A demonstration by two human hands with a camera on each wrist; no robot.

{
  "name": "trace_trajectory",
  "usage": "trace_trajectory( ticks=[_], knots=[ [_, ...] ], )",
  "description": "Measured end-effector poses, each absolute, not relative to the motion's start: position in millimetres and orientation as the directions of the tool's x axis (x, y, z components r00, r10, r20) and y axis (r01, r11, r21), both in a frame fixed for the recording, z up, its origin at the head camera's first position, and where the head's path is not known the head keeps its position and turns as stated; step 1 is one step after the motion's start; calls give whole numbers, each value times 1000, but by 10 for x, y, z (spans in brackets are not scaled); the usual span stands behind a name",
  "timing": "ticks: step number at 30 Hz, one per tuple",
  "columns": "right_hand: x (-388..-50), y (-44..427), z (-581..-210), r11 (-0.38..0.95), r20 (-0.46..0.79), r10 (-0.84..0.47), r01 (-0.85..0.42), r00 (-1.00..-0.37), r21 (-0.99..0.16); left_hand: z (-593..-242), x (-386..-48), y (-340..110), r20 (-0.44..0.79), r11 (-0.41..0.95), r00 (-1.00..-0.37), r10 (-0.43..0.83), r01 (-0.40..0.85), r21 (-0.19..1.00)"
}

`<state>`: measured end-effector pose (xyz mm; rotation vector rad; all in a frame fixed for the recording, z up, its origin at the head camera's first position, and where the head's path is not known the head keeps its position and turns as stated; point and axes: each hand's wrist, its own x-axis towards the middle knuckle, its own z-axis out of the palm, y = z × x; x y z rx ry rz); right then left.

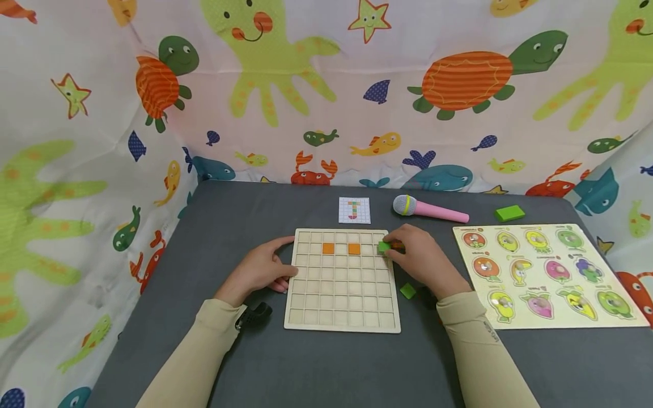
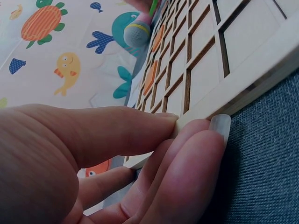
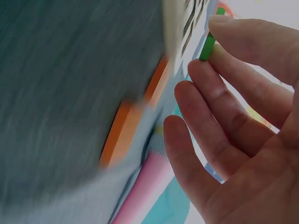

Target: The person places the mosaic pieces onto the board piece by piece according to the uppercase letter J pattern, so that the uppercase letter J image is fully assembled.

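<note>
**Fingertip pinch on a thin, bright green square tile of wood-like material (image 1: 384, 247)**

The person's right hand (image 1: 423, 255) has its grip pinching the tile between thumb and fingertips, the outer fingers loosely bent. The tile is held at the far right part of a pale, gridded wooden board (image 1: 343, 328); whether the two touch cannot be told. Such a piece is judged light, stiff and hard to break, its smooth faces perhaps slightly slippery; opposing narrow edges would offer the surest hold. Its colour is even and its sides straight. The board, ribbed into shallow square cells, seems rigid yet light enough to shift if nudged, and its plain rim is the natural place to steady it. There the left hand (image 1: 257, 269) has its grip pinching the left edge with bent fingers. A flat orange square tile (image 1: 329, 249) and a matching orange tile (image 1: 354, 249) occupy the second row from the far edge, one cell between them. A loose green tile (image 1: 407, 290) rests on the dark grey desk (image 1: 306, 368), just right of the board.
</note>
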<state>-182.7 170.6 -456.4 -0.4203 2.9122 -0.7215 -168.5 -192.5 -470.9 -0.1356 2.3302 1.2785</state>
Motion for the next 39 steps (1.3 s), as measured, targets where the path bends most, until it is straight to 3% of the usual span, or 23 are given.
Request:
trace_trajectory(
  ticks=[15,39],
  knots=[
    [-1956,1020,-4542,808,-29,-421,-360,-907,-466,-4701,-1693,-1898,-454,550,-879,145,-309,776],
    [-1958,841,-4571,819,-29,-429,-375,-903,-435,-4715,-1693,-1912,-449,548,-883,134,-311,776]
  ],
)
